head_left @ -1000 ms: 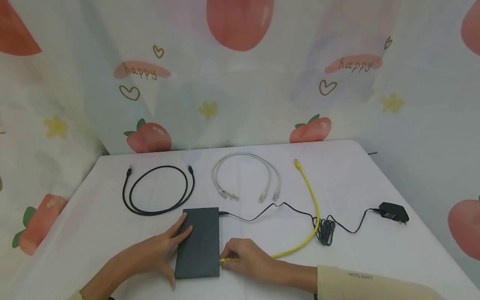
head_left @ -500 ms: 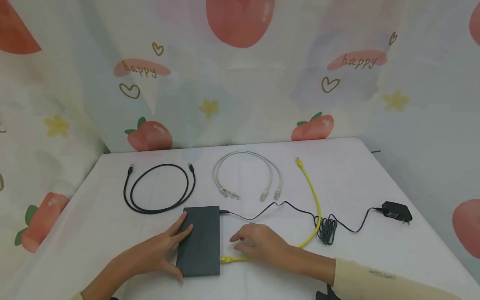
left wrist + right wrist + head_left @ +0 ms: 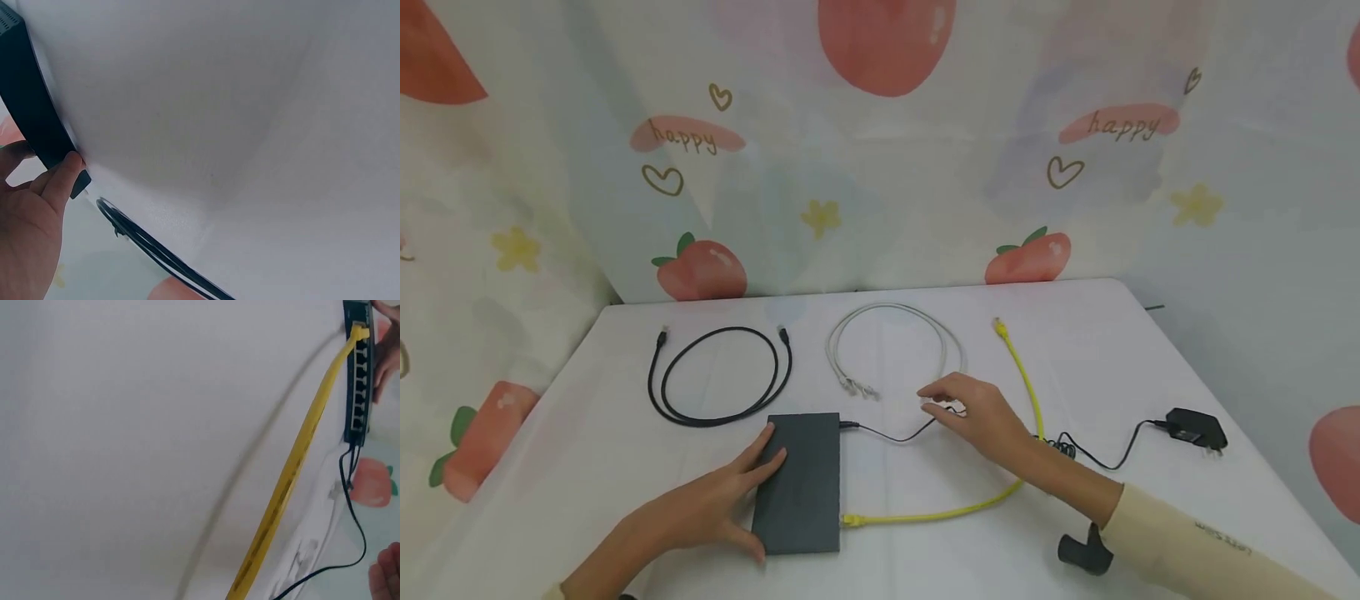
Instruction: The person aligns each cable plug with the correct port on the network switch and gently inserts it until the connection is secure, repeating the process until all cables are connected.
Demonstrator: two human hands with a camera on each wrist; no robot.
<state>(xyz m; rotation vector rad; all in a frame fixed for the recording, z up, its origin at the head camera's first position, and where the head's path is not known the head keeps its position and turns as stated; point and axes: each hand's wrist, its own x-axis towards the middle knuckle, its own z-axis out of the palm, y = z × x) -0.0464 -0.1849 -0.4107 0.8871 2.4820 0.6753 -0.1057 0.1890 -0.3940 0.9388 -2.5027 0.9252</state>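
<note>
A dark network switch (image 3: 800, 483) lies flat on the table, with a row of ports visible in the right wrist view. My left hand (image 3: 715, 504) grips its left side, two fingers over the top and the thumb at the near left corner. A yellow Ethernet cable (image 3: 932, 518) has one plug in the port nearest me; its other plug (image 3: 1001, 328) lies free. With thumb and fingers apart and nothing between them, my right hand (image 3: 985, 417) hovers over the right plugs of the grey Ethernet cables (image 3: 859, 388), hiding them.
Coiled at back left is a black Ethernet cable (image 3: 718, 422). A thin power cord (image 3: 887, 436) runs from the switch's far right side to a black power adapter (image 3: 1197, 428). Its bundled part (image 3: 1060, 447) sits partly behind my right forearm. A patterned curtain (image 3: 887, 183) stands behind the table.
My right hand has let go of the yellow plug at the switch and moved away, up and right to the grey cables' ends. My left hand stays on the switch.
</note>
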